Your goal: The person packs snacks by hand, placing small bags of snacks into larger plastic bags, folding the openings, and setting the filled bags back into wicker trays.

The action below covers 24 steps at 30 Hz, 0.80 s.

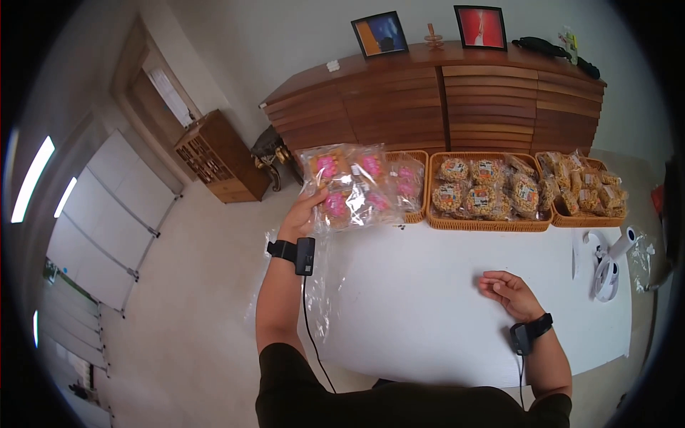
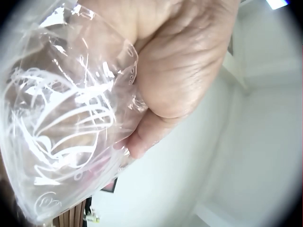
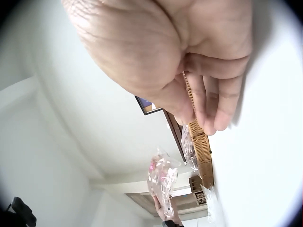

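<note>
My left hand [image 1: 303,212] grips clear plastic packaging [image 1: 349,187] at its near left edge, lifted over the table's left side. Round tan pieces with pink labels show through the film. In the left wrist view, the thumb pinches crinkled film [image 2: 71,123] printed with white line drawings, and the other fingers are mostly hidden behind it. My right hand [image 1: 512,294] rests by the white tabletop [image 1: 421,299], fingers loosely curled with nothing in them. The right wrist view shows the same hand [image 3: 156,52] low beside the table surface.
Along the far table edge stand a left wicker basket [image 1: 426,182] with pink-labelled packs, a middle basket [image 1: 492,226] of labelled nutty packs and a right basket [image 1: 589,222] of smaller packs. White looped material [image 1: 606,279] lies at right. Behind is a wooden sideboard [image 1: 392,107].
</note>
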{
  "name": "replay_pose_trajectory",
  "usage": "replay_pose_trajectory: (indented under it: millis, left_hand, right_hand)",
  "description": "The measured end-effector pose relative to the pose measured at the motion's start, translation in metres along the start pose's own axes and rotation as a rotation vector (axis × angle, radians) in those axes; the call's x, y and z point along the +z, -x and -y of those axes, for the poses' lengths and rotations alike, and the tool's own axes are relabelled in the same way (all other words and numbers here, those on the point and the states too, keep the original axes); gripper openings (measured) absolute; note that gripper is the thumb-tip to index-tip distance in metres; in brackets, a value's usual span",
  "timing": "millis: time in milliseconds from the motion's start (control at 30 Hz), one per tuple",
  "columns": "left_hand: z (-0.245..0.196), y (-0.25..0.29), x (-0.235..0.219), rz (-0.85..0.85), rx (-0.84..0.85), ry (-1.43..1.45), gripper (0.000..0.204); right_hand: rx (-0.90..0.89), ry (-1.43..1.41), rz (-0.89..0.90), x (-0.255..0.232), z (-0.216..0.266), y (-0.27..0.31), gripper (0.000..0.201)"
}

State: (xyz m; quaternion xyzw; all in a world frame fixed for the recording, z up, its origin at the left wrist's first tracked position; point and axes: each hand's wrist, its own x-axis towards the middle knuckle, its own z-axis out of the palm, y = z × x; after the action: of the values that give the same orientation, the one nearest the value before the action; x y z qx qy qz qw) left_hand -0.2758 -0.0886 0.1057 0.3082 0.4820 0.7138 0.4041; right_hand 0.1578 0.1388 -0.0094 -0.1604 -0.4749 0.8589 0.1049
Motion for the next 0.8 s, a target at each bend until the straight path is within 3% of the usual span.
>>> replay_pose_trajectory:
  millis: [67, 233, 300, 400, 533, 800]
  left_hand:
    - [-0.012, -0.013, -0.058, -0.128, -0.009, -0.119, 0.044]
    - [-0.031, -0.026, -0.119, -0.272, 0.181, -0.173, 0.045]
    - [-0.032, -0.033, -0.152, -0.221, 0.119, -0.153, 0.047]
    - [-0.039, -0.033, -0.144, -0.271, 0.075, -0.14, 0.041]
    - [-0.035, -0.055, -0.175, -0.308, -0.037, -0.237, 0.046]
    - [-0.011, -0.084, -0.175, -0.281, -0.074, -0.151, 0.047]
  right_hand:
    - [-0.007, -0.011, -0.002, -0.001, 0.001, -0.001, 0.029]
    - [0.008, -0.029, -0.05, 0.0, 0.001, -0.002, 0.026]
    - [0.01, -0.043, -0.068, 0.001, 0.002, -0.003, 0.027]
    - [0.022, -0.067, -0.079, 0.002, 0.004, -0.004, 0.028]
    - [0.034, -0.093, -0.109, 0.004, 0.006, -0.005, 0.03]
    - [0.068, -0.088, -0.173, 0.003, 0.007, -0.007, 0.033]
